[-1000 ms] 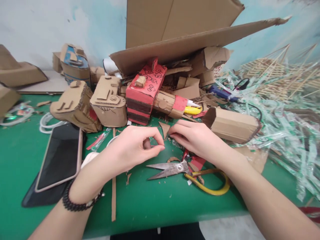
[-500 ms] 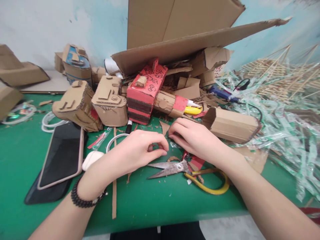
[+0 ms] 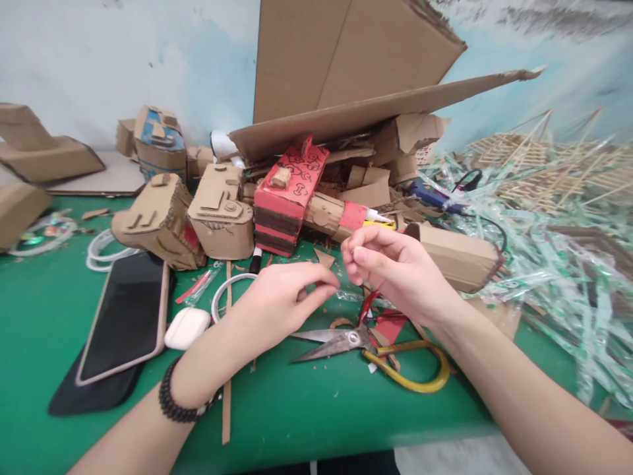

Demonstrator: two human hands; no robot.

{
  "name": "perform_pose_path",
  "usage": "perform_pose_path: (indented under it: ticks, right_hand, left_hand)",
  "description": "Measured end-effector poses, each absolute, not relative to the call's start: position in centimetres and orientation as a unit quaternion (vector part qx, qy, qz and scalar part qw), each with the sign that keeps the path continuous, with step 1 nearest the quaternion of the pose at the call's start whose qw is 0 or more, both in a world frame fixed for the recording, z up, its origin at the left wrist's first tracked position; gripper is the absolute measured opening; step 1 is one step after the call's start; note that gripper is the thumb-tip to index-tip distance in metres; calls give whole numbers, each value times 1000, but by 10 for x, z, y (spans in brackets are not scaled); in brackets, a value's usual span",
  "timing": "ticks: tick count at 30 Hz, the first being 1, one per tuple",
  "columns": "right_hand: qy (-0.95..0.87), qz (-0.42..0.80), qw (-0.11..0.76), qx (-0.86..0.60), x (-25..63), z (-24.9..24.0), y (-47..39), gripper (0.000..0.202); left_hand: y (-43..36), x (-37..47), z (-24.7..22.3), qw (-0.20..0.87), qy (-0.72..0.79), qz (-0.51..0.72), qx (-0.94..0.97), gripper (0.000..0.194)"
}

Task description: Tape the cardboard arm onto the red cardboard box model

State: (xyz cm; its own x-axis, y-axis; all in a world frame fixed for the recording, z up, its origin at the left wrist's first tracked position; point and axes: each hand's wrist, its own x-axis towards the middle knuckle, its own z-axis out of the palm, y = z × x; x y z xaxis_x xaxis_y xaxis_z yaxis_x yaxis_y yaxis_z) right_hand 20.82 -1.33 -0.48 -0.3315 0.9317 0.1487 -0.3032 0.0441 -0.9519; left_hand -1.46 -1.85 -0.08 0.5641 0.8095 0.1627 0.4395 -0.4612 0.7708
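My left hand (image 3: 294,293) hovers over the green table, thumb and fingertips brought together in a pinch. Whatever it may hold is hidden or too small to name. Close beside it, my right hand (image 3: 390,267) is raised with the palm turned up, its thumb pressed to the curled fingers; nothing between them can be made out. Below both hands lie spread scissors (image 3: 353,340) with one yellow and one red handle. A small cardboard scrap (image 3: 324,258) rests just beyond the fingers, and a red piece (image 3: 388,324) sits under my right wrist.
Cardboard models (image 3: 222,221) and a red painted one (image 3: 287,198) line the back. At left are a phone (image 3: 126,316), a white case (image 3: 188,328) and a cardboard strip (image 3: 226,409). Plastic strips (image 3: 558,297), a blue glue gun (image 3: 435,196) and a cardboard tube (image 3: 457,257) occupy the right.
My right hand has lifted and rolled palm-up, its thumb now showing against the fingers. The left fingers have straightened somewhat and closed nearer the thumb. The view has tilted slightly upward.
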Motion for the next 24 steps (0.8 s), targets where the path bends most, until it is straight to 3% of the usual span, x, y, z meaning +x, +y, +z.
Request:
perform_pose_path:
  ticks: [2,5,8,11,18,24]
  right_hand:
    - [-563,573,504,-317,207,-6,-15,13]
    - [-666,398,515,-366,206,-7,-16,7]
    - [-755,211,498,-371,208,-10,-16,8]
    - [-797,114,482,-344,210,-11,-15,14]
    - [-831,62,465,-299,211,-7,-13,13]
    - [-821,106,470,-306,211,-5,-15,16]
  left_hand:
    - [-21,-12,7,449,418,308,727,14]
    - [-23,-11,15,596,398,340,609,23]
    - [-23,-10,17,656,375,344,557,23]
    - [-22,-9,14,683,367,343,530,22]
    - [-21,-9,9,717,361,362,474,23]
    - [-19,-8,8,696,382,393,464,39]
